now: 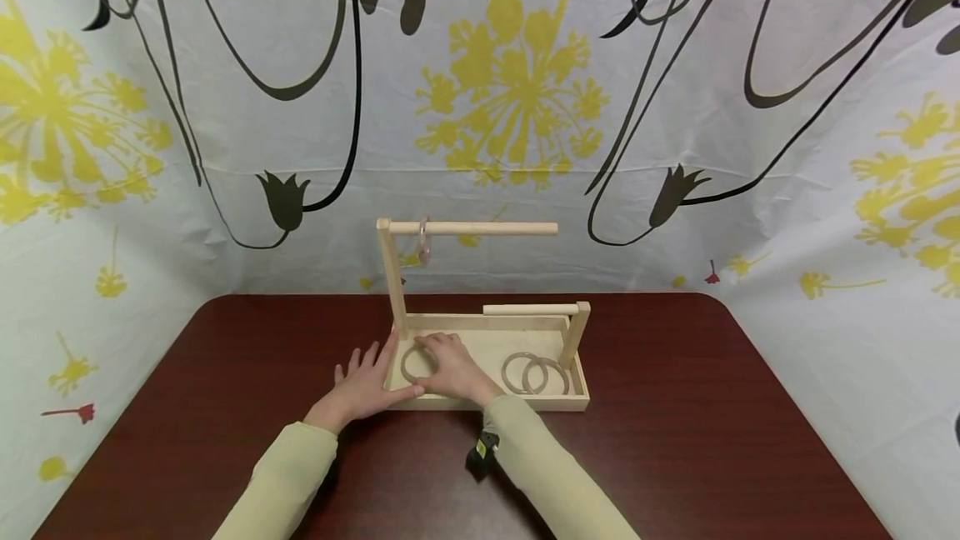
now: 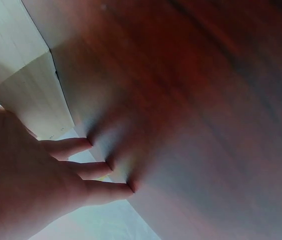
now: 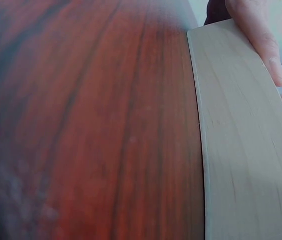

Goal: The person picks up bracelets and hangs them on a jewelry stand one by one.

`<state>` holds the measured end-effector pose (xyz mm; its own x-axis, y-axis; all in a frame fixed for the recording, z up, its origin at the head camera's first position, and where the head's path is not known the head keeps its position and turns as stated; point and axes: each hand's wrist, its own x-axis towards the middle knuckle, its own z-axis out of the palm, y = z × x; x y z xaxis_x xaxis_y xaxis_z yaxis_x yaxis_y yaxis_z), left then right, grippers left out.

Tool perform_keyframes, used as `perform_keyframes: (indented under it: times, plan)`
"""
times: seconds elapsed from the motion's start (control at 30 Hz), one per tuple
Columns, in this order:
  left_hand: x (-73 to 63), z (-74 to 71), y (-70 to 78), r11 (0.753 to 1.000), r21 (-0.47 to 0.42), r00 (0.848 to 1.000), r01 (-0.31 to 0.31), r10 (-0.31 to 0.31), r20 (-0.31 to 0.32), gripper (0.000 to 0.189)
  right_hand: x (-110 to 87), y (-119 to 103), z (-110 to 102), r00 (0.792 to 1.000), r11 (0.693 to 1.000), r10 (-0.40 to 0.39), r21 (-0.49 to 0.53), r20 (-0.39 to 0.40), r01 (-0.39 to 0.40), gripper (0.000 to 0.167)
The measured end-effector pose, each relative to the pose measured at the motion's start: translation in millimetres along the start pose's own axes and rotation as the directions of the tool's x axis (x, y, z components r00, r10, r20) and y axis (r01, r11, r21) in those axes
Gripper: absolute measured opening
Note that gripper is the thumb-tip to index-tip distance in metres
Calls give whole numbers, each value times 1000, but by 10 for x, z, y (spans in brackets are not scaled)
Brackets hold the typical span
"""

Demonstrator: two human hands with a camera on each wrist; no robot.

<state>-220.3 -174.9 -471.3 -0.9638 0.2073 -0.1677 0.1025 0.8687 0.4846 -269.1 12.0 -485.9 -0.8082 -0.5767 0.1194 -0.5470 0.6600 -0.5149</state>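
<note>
A shallow wooden tray (image 1: pixel 491 404) carries a tall post with a long upper rod (image 1: pixel 495 228) at its left end and a short post with a lower rod (image 1: pixel 525 309) at its right. My right hand (image 1: pixel 456 373) reaches over the front wall and pinches a ring (image 1: pixel 406 365) inside the tray's left part, thumb and fingers on its right side. Against the left front corner rests my left hand (image 1: pixel 363 390), fingers spread and fairly straight, thumb along the front wall. In the left wrist view three of its fingers (image 2: pixel 98 170) stretch past the tray's end.
One ring (image 1: pixel 424 250) hangs on the upper rod near its post. Two overlapping rings, a left one (image 1: pixel 507 367) and a right one (image 1: pixel 566 379), lie in the tray's right part. A dark red table (image 1: pixel 712 440) bears the tray, with a patterned cloth (image 1: pixel 480 123) behind.
</note>
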Motion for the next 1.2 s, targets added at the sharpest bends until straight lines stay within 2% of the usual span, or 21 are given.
perform_keyframes:
  times: [0.13, 0.37, 0.73, 0.93, 1.2]
  plan:
    - [-5, -4, 3, 1000, -5, 1000, 0, 0, 2, 106, -7, 13, 2, 1000, 1000, -13, 10, 8, 13, 72]
    - [-1, 0, 5, 1000, 2, 1000, 3, -3, -1, 106, -43, 15, -14, 996, 996, -87, 25, -31, 88, 67]
    - [-14, 0, 11, 1000, -3, 1000, -2, 2, -3, 105, -14, 42, 13, 999, 991, 28, 136, -45, -22, 74]
    - [-12, 4, 12, 1000, -6, 1000, -1, 1, -6, 105, -38, 17, -21, 996, 976, 49, 214, -71, -32, 71]
    - [-9, 2, 4, 1000, -10, 1000, -3, 3, -5, 105, -73, -21, -53, 990, 968, 52, 250, -128, -18, 67]
